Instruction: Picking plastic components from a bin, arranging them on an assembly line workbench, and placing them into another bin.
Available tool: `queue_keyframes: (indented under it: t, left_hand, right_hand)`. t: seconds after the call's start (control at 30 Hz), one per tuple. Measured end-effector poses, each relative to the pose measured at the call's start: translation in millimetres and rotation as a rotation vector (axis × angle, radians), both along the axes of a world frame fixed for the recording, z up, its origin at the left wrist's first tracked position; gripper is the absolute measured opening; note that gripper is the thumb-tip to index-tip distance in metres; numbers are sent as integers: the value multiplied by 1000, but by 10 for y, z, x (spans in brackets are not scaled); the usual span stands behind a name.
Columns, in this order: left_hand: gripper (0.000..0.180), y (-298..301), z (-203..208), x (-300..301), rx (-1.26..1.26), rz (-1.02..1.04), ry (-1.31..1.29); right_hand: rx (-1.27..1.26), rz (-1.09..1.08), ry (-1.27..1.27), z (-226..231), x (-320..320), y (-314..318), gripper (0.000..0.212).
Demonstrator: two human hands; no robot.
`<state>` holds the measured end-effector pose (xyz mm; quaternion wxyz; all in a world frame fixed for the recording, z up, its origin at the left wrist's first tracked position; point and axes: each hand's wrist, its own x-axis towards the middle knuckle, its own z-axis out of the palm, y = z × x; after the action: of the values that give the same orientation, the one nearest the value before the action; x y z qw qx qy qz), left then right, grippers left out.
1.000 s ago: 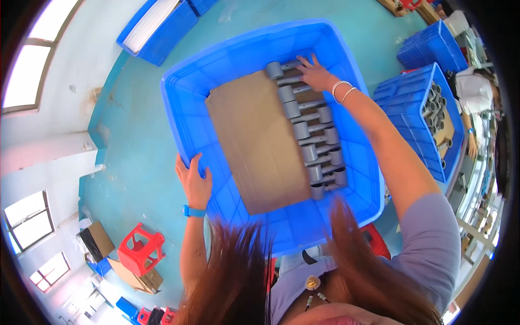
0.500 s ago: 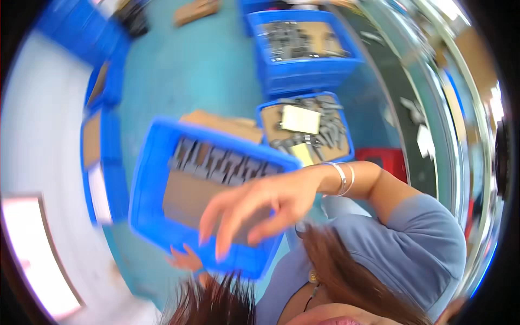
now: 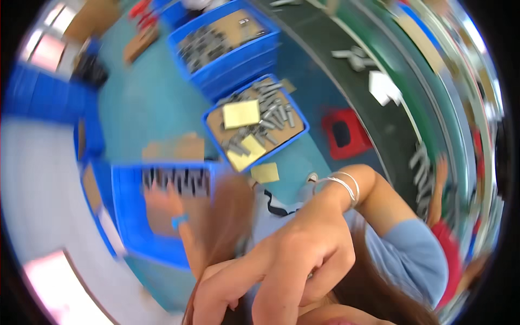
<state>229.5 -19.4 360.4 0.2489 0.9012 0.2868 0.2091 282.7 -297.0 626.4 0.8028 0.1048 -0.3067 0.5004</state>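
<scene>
My left hand, with a blue band at the wrist, is over a blue bin. It is nearest to a row of grey parts along the bin's far side; motion blur hides whether it touches them. Brown cardboard lines the bin floor. My right hand, with silver bangles at the wrist, is raised close in front of my head beside loose hair. Its fingers are loosely bent and apart, with nothing seen in them; their tips are partly cut off.
A blue crate of loose grey parts and yellow papers stands ahead, with a taller blue crate behind. Right of them are a red stool and a dark belt. A co-worker's hand reaches beside the belt.
My right hand has moved from above the bin toward my head. My left hand has gone from the near rim to over the grey parts. The view has turned rightward.
</scene>
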Motion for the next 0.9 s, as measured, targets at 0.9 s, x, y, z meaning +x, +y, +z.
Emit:
queue_keyframes:
  t: [0.9]
  left_hand:
    - [35, 779, -1763, -2517, -431, 557, 35]
  right_hand:
    - [-630, -115, -1891, -2930, -146, 4251, 15]
